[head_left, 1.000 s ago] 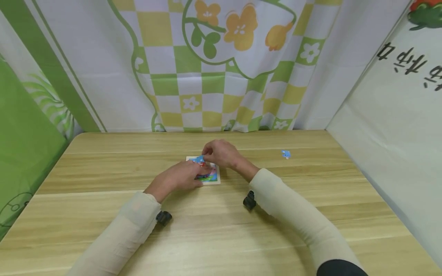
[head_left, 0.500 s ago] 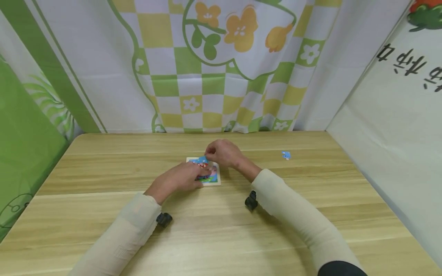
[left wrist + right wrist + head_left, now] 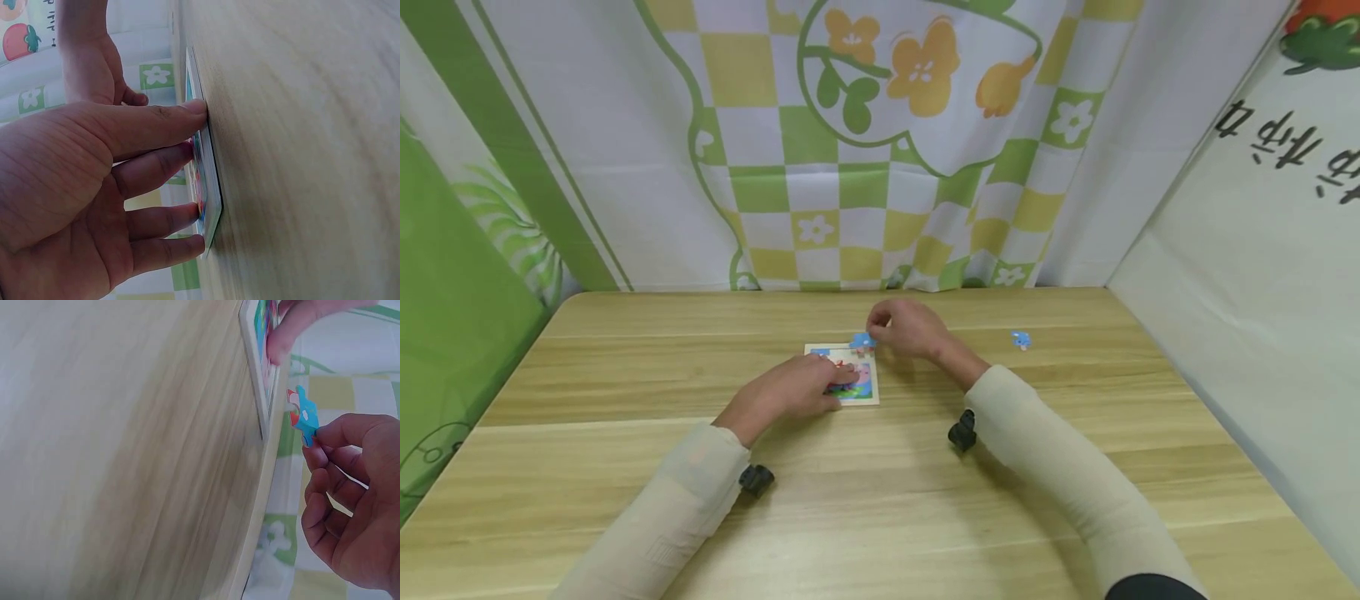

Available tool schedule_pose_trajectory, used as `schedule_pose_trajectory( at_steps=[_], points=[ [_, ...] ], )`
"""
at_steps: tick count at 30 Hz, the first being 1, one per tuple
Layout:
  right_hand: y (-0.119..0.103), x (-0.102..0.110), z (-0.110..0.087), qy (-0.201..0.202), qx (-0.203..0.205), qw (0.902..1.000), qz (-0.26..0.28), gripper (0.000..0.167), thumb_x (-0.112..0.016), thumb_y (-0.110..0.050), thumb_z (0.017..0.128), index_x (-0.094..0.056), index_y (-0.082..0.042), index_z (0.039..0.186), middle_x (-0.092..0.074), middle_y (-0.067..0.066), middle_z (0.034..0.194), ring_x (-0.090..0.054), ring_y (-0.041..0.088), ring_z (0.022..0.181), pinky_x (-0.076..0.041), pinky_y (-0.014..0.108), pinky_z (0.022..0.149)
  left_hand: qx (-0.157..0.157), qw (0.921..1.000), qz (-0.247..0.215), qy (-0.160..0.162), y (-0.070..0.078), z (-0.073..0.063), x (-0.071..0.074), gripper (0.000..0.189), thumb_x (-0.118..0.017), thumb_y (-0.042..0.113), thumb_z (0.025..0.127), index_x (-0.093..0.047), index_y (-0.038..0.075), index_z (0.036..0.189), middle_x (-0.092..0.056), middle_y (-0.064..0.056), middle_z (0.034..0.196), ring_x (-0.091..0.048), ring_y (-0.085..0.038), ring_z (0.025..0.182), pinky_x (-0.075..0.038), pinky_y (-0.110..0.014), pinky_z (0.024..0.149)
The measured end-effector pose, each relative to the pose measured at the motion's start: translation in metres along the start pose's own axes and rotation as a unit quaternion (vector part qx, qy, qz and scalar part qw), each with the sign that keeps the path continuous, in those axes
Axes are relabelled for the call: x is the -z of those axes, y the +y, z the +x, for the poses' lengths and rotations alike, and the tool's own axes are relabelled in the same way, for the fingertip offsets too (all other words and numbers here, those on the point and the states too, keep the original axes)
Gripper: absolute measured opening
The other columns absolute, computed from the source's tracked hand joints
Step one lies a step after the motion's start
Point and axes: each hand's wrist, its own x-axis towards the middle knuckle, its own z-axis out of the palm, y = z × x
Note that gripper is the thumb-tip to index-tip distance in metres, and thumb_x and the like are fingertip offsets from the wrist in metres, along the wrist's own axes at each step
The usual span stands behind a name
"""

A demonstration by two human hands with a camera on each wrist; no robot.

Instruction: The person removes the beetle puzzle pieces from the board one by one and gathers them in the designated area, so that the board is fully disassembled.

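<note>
A small jigsaw puzzle (image 3: 876,390) in a pale frame lies flat on the wooden table. My left hand (image 3: 784,387) rests on it with fingers extended; the left wrist view has the thumb (image 3: 195,107) at the edge of the frame and other fingertips on the picture. Between thumb and index finger, my right hand (image 3: 910,327) pinches a blue puzzle piece (image 3: 306,415) with red and white parts. That piece is raised off the puzzle, over its upper right corner in the head view. A pale, bare strip shows along the puzzle's upper part beneath it.
Another blue puzzle piece (image 3: 1020,340) lies on the table (image 3: 880,500) to the right. A checked curtain (image 3: 865,192) hangs behind the table's far edge, and a white cloth (image 3: 1247,275) borders the right side.
My right hand has moved to the right, lifting the blue puzzle piece from the puzzle's upper part toward its upper right corner. The left hand has stayed in place.
</note>
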Motion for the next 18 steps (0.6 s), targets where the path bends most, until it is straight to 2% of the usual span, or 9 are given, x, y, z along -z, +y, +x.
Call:
schedule_pose_trajectory(
  at_steps=[6, 18],
  points=[
    [0.014, 0.008, -0.010, 0.003, -0.022, 0.9997, 0.008, 0.013, -0.064, -0.017, 0.097, -0.076, -0.013, 0.096, -0.073, -0.002, 0.095, -0.064, 0.017, 0.090, -0.051, 0.039, 0.083, 0.004, 1.0000, 0.003, 0.000, 0.000, 0.000, 0.000, 0.049, -0.076, 0.016, 0.096, -0.063, 0.008, 0.142, -0.058, -0.019, 0.143, -0.055, -0.038, 0.129, -0.045, -0.048, 0.106],
    [0.047, 0.032, -0.032, 0.004, -0.043, 0.9990, 0.013, 0.016, -0.063, -0.016, 0.100, -0.077, -0.008, 0.101, -0.073, 0.003, 0.101, -0.066, 0.023, 0.097, -0.051, 0.046, 0.089, 0.017, 0.9997, -0.011, -0.011, 0.001, 0.000, -0.002, 0.052, -0.074, 0.016, 0.097, -0.059, 0.007, 0.145, -0.051, -0.018, 0.149, -0.048, -0.037, 0.138, -0.039, -0.048, 0.112]
  ],
)
